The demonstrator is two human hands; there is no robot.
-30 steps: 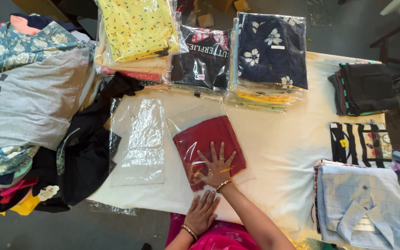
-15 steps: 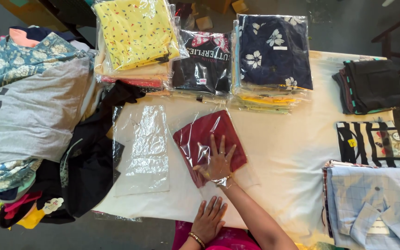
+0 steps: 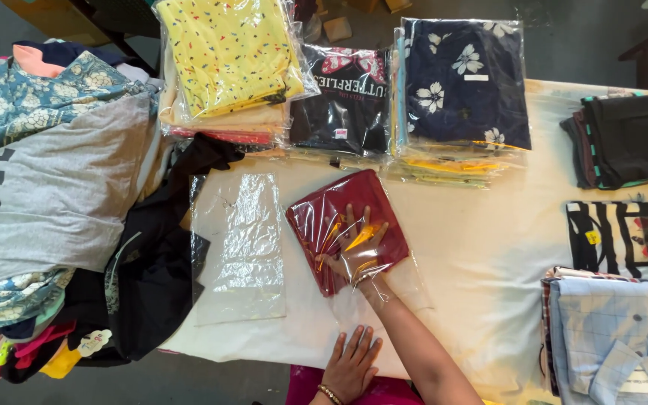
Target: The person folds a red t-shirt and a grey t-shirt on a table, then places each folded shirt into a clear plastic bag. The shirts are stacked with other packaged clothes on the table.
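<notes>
Cloth [image 3: 489,247] in a pale cream colour covers the table from edge to edge. On its left side lies a heap of loose clothes [image 3: 54,195], with a grey shirt and a blue flowered piece on top and black cloth spilling toward the middle. Along the far edge stand three stacks of bagged garments: a yellow speckled stack [image 3: 226,52], a black printed shirt [image 3: 346,97] and a navy flowered stack [image 3: 463,79]. On the right sit a dark folded pile [image 3: 624,139], a black and white striped garment [image 3: 616,236] and a light blue checked shirt [image 3: 613,337].

Near the middle lies an empty clear plastic bag [image 3: 238,247], flat and just beside the folded maroon garment [image 3: 343,225]. That garment lies at the centre of the table, partly inside a second clear plastic bag [image 3: 391,281] whose open mouth points toward the person.

The right hand [image 3: 352,247] is inside this bag, fingers spread and pressed flat on the maroon garment, grasping nothing. The left hand [image 3: 350,364] rests flat and released at the near table edge, fingers apart, well apart from the garment, with a beaded bracelet [image 3: 329,393] at the wrist.
</notes>
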